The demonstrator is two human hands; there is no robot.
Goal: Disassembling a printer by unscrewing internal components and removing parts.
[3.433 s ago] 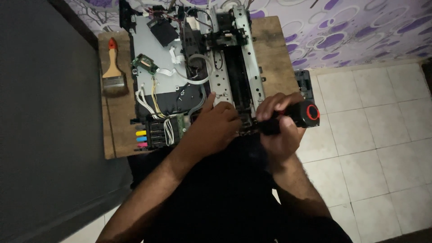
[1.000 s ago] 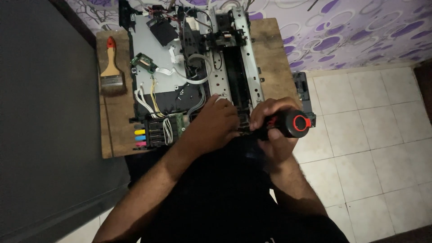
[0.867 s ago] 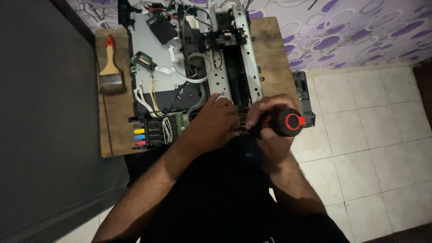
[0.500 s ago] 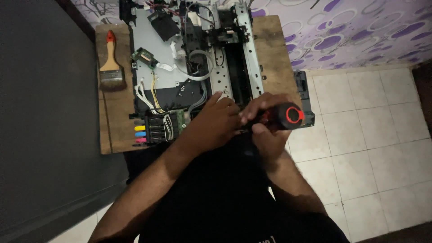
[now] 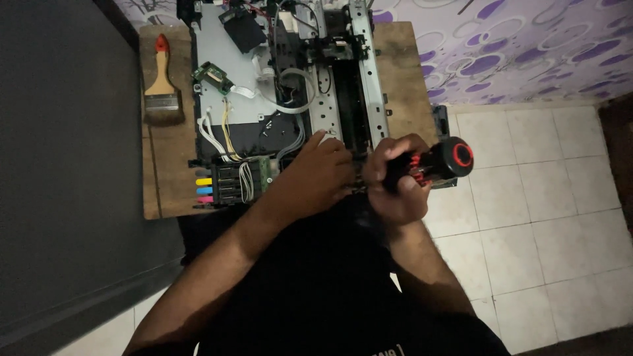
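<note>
An opened printer chassis (image 5: 283, 72) with bare metal frame, circuit boards and loose cables lies on a wooden table (image 5: 165, 171). My right hand (image 5: 395, 181) grips a black screwdriver with a red-ringed cap (image 5: 442, 161), its tip pointing left at the chassis's near edge. My left hand (image 5: 316, 178) rests on that same near edge beside the screwdriver tip, fingers curled over the frame; what lies under them is hidden. Ink cartridges with yellow, blue and pink ends (image 5: 221, 184) sit just left of my left hand.
A wooden-handled paintbrush with a red tip (image 5: 161, 82) lies on the table's left side. A dark wall runs along the left. White floor tiles (image 5: 527, 198) lie to the right, and a purple patterned wall (image 5: 514, 46) is behind the table.
The view has shifted slightly. My right hand has turned the screwdriver so its red-ringed cap moved a little right and tilted. My left hand stays on the chassis edge.
</note>
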